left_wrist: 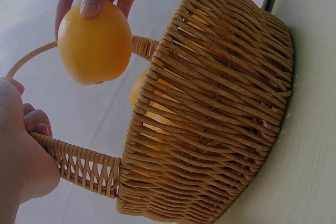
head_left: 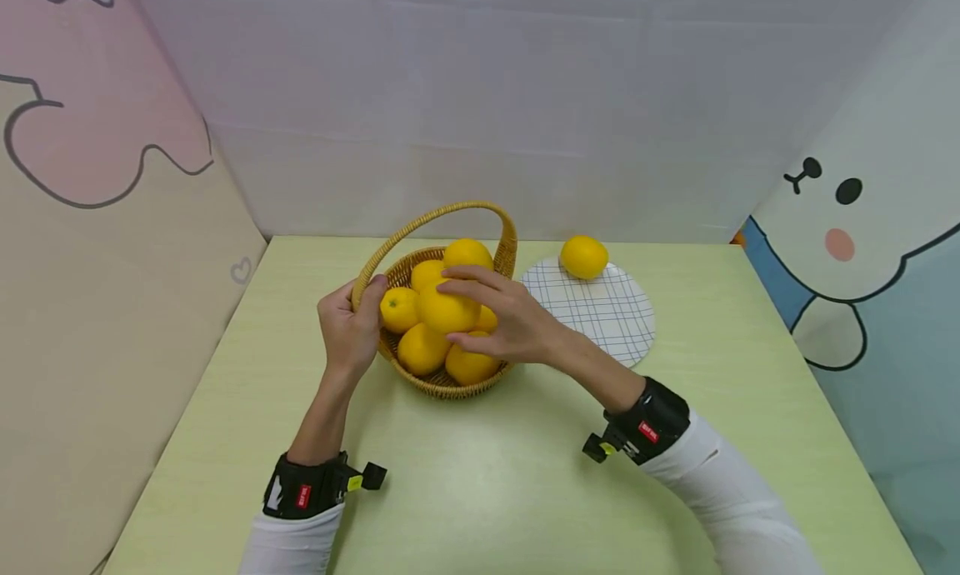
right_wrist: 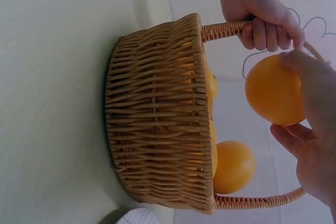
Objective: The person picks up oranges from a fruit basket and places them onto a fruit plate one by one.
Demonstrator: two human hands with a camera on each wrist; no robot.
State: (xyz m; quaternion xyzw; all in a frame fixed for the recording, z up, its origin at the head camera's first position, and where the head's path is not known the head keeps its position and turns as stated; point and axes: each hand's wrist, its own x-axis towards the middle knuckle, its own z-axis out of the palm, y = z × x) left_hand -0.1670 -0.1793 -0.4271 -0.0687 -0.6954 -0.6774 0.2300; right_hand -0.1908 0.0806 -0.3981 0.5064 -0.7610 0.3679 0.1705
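Note:
A round wicker basket [head_left: 441, 390] with a tall hooped handle [head_left: 427, 218] stands on the table, holding several oranges [head_left: 423, 349]. My left hand [head_left: 351, 325] grips the left side of the handle, fingers wrapped round it in the right wrist view. Over the basket, my right hand [head_left: 517, 318] holds one orange [head_left: 448, 310] between thumb and fingers. Both wrist views show this orange [left_wrist: 95, 43] raised above the basket's rim, inside the hoop of the handle. Another orange [right_wrist: 234, 167] pokes up past the rim near the handle's far foot.
To the right of the basket lies a round white plate [head_left: 611, 321] with a blue grid pattern, and a single orange [head_left: 584, 257] rests at its back edge. A pale wall [head_left: 480, 108] rises behind the table [head_left: 465, 492]; printed panels flank both sides.

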